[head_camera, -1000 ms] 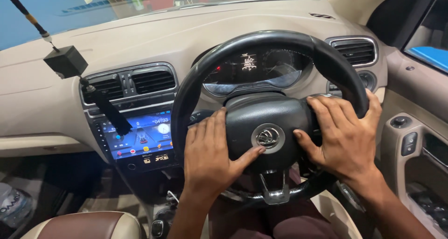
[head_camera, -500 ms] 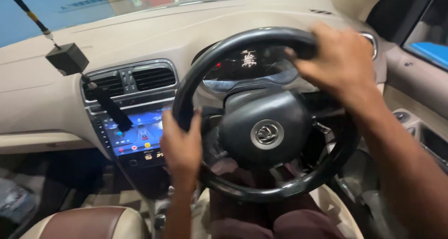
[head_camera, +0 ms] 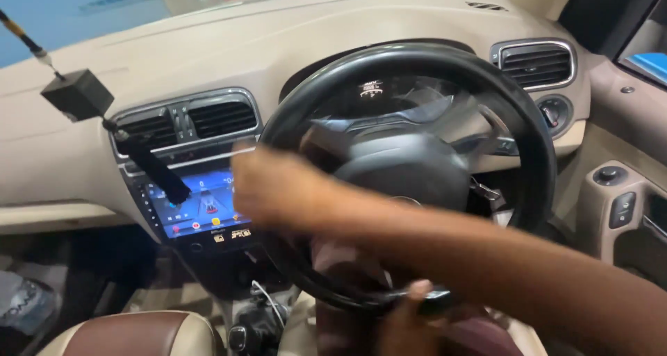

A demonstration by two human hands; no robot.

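– Black wheel [head_camera: 479,64], mid-right of the scene, right in front of me. I'd judge the rim stiff, lightly padded and grippy rather than slick. It's fixed on its column, so it can only turn and won't lift.

– Where would you hold it?

– On the rim, not the hub [head_camera: 406,168]. My left hand [head_camera: 406,325] has the near, bottom arc, fingers curled under and thumb over the top. My right hand [head_camera: 274,189] reaches across to the rim's left side, beside the screen [head_camera: 205,203].

– Is the right hand closed on it?

– I can't tell. It's a smear of motion blur. It overlaps the rim, but whether the fingers wrap it or only brush it doesn't show.

– What else is lost?

– My forearm covers the lower hub and spokes. The frame edge cuts off most of the left hand. The dials behind the rim are dark and blurred. The footwell on the left is in shadow, and only the seat [head_camera: 132,332] edge shows.
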